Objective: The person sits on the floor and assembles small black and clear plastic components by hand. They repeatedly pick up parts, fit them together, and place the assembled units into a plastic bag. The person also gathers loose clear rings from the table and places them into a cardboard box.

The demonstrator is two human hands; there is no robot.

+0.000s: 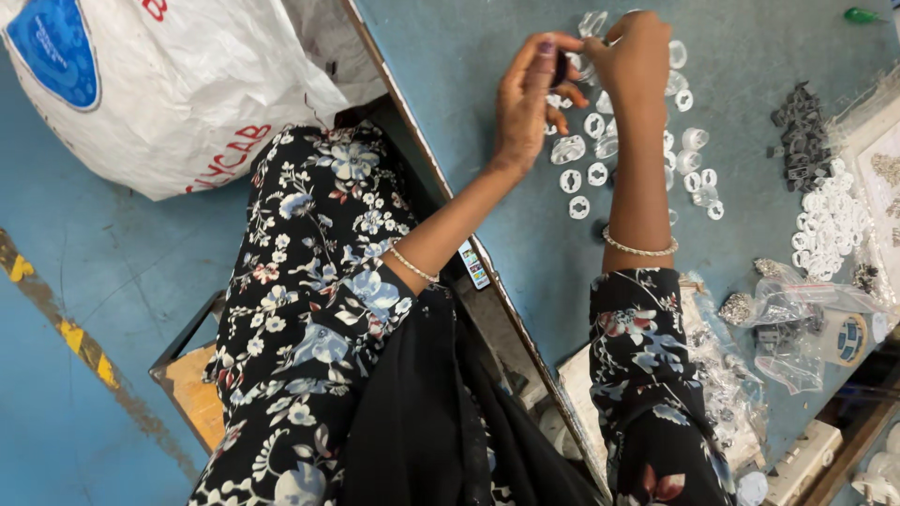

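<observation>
left hand [527, 98] pinching small dark part [560, 67], right hand [636, 52] clenched on clear plastic piece [589, 22]; probably light, stiff, slippery; best gripped at edges.

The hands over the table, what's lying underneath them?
Clear plastic rings lie scattered on the blue table below the left hand and right hand. Pieces directly beneath the hands are covered.

Clear plastic rings [600, 150] lie on a workbench [487, 141] beneath both hands; a sack [178, 84] sits left.
</observation>
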